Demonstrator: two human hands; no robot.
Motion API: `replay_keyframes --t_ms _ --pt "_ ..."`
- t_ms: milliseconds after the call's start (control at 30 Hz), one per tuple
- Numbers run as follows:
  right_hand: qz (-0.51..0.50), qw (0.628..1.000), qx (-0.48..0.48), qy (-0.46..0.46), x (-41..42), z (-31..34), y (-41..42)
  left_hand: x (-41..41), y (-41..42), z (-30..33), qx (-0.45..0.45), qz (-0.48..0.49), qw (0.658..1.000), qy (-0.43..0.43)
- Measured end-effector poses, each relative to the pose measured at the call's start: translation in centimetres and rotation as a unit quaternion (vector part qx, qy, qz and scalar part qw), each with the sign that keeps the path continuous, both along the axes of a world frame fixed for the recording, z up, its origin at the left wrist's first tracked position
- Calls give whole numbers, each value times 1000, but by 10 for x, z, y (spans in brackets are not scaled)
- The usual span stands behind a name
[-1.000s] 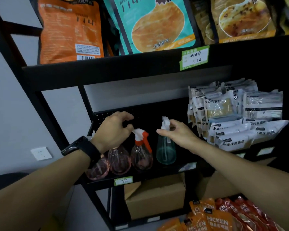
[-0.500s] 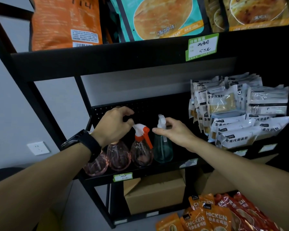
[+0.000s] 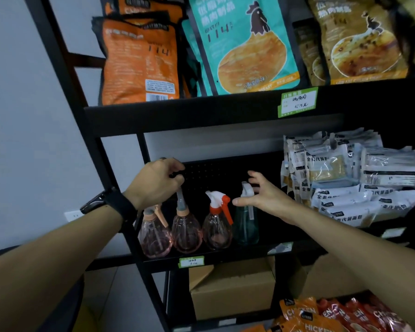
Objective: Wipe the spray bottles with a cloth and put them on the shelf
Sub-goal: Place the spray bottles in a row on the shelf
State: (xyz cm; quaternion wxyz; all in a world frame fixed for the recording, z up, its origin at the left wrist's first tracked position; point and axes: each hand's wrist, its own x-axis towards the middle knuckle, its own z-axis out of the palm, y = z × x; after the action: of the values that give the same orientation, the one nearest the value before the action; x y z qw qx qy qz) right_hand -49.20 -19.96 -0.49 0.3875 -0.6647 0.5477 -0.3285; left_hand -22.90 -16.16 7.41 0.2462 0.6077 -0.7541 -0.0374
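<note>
Fingers of left hand [image 3: 157,182] curled over pink bottle [image 3: 186,232], right hand [image 3: 265,196] spread beside teal bottle [image 3: 246,222].

We see four spray bottles upright in a row on the black shelf [image 3: 225,256]: two pink bottles [image 3: 155,238] [image 3: 186,232] at left, a pink, red-triggered bottle [image 3: 217,226], then a teal bottle [image 3: 246,226].

Orange, teal and brown snack bags [image 3: 244,44] fill the top; white bread packets [image 3: 350,178] sit at right; a cardboard box [image 3: 233,291] lower centre; a wall socket [image 3: 73,215] at left.
</note>
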Motion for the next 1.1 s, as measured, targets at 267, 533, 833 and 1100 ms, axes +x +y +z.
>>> replay_keyframes --t_ms 267,533,833,1100 --pt "-5 996 -46 79 21 61 32 35 45 25 -10 44 999 19" --pt "6 981 -136 137 84 84 55 66 82 33 1 77 997 31" --pt "77 964 -158 197 164 60 58 96 90 0 38 83 995 49" --pt "95 933 -210 276 204 27 48 107 76 -48 67 73 993 56"
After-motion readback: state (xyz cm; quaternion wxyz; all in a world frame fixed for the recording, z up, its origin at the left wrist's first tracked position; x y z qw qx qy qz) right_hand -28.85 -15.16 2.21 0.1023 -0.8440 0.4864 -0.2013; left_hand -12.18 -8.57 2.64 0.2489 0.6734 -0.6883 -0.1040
